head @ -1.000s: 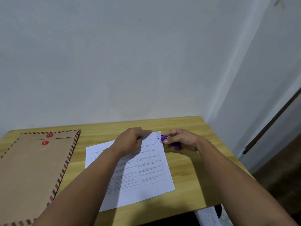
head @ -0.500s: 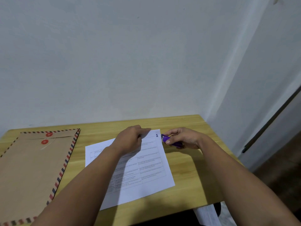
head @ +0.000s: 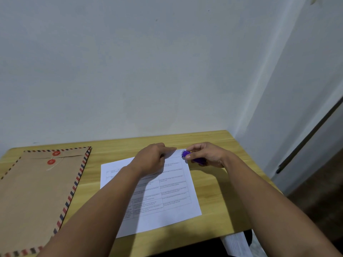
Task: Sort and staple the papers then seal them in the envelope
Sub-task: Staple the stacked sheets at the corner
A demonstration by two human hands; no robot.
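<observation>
Leftmost, the envelope [head: 39, 184] lies flat on the table [head: 219, 197], well apart from the papers [head: 167, 193]. Next, the left hand [head: 151, 160] rests on the papers' far edge, fingers curled and pressing the sheets down. At the papers' far right corner, the right hand [head: 207, 154] pinches a purple stapler [head: 193, 157], its nose touching that corner.

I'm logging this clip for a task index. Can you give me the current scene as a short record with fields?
surface: wooden table
papers: white printed stack, flat, centre
left hand: presses the papers' top edge
right hand: grips the purple stapler at the top right corner
envelope: brown, striped border, left of the papers, apart
</observation>
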